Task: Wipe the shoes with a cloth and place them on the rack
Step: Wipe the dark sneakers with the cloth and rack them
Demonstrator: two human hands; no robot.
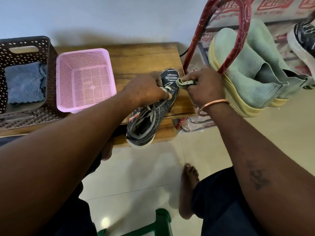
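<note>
Perforated plastic pink basket (85, 79) on a grainy wooden table (141, 57); glossy tiled floor (136, 176); knitted green shoes (247, 65).

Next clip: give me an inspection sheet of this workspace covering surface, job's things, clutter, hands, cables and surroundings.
Surface: wooden table, with the dark shoe's heel past its near edge.
Job's things: dark shoe; green cloth at its toe; rack at right holding pale green shoes and a second dark shoe.
Clutter: empty pink basket; brown basket holding a blue cloth.
Hands: left hand grips the dark shoe at the laces; right hand pinches the green cloth against the toe.
Cables: one thin dark cord by the rack leg, ends hidden.
Surroundings: pale wall, tiled floor, green stool, a bare foot.
</note>
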